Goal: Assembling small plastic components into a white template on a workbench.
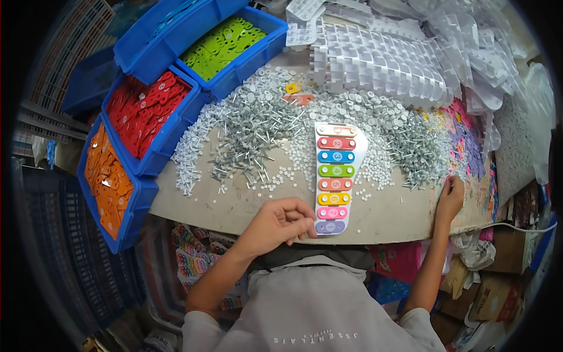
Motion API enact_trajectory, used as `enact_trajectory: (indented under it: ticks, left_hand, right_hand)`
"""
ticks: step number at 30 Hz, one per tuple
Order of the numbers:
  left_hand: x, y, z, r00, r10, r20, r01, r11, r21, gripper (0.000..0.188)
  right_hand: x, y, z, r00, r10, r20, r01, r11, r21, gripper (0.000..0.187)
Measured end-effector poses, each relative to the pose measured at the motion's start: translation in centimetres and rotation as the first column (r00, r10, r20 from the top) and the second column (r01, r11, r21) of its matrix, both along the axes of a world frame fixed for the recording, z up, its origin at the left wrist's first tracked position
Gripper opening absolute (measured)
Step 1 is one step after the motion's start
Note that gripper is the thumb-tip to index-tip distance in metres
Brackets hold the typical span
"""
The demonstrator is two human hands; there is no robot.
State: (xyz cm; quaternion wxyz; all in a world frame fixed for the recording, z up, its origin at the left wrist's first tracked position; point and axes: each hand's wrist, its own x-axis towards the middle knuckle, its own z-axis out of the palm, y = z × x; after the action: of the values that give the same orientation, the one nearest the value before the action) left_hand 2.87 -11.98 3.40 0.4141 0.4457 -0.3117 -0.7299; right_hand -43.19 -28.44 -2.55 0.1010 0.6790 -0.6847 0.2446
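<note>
At centre, a toy xylophone [336, 170] is seemingly steadied by the half-curled left hand [280, 224]; anything held in the bunched right hand [450, 201] is unclear.

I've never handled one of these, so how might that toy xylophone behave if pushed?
The toy xylophone would probably slide rather than tip, lying flat on the table. It seems light, its white base looking like plastic.
</note>
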Motion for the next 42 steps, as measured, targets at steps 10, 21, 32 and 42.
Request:
enact_trajectory:
  ticks: [10,21,32,42]
  left_hand:
    - [-2.3,1.2,-2.8,0.998,-0.016,-0.057,0.019,0.998,0.067,0.014]
    - [-3.5,1.4,-2.2,0.974,0.011,0.224,-0.002,0.999,-0.038,0.011]
    - [-4.0,1.4,-2.7,0.960,0.042,0.278,-0.013,0.994,-0.107,0.027]
    - [-3.9,1.0,-3.1,0.924,-0.066,0.378,0.086,0.996,-0.036,0.072]
  right_hand:
    - [5.4,2.8,3.3,0.896,-0.002,0.443,0.031,0.998,-0.058,0.008]
    - [18.9,13.6,7.5,0.293,-0.238,0.926,-0.742,0.554,0.377,0.007]
    - [20.6,12.9,6.5,0.468,-0.060,0.882,-0.716,0.559,0.418,0.008]
    - [20.6,11.8,5.7,0.398,-0.436,0.807,-0.775,0.311,0.550,0.037]
